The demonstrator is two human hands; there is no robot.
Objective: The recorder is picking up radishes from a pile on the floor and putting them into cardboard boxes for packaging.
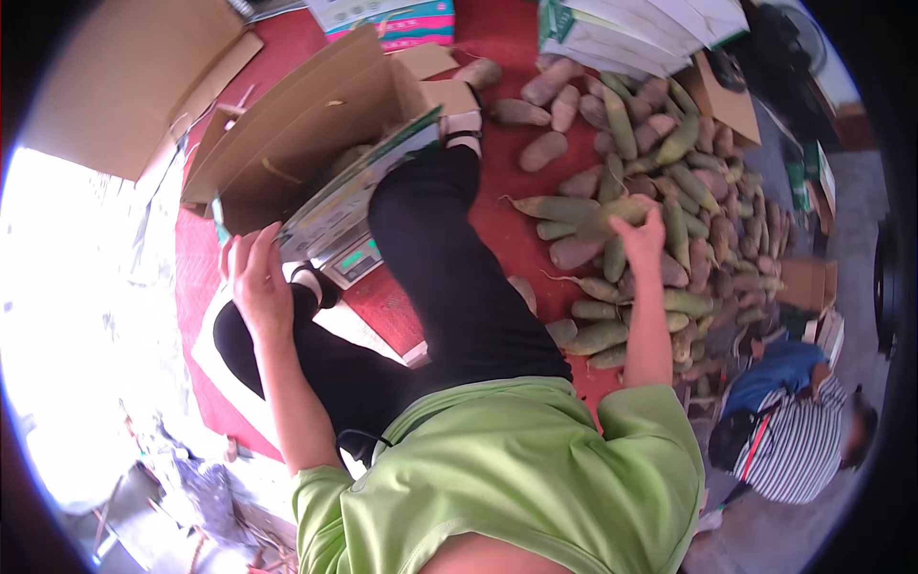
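My right hand (643,232) is closed round a green radish (615,218) above the right-hand pile of radishes (696,182). Some in the pile are long and green, others stubby and brownish-pink. My left hand (255,277) is at the near corner of an open cardboard carton (277,163), its fingers slightly bent and apart. Whether the fingertips touch the carton is unclear. The carton stands tilted on a scale (351,258) with a lit green display. Its contents are mostly hidden by its walls.
Red sheeting (497,230) covers the floor. A large cardboard box (134,77) stands at the far left. Stacked white cartons (641,33) and a pink-and-blue box (387,24) are at the back. Another person in a striped top (794,440) is at the lower right.
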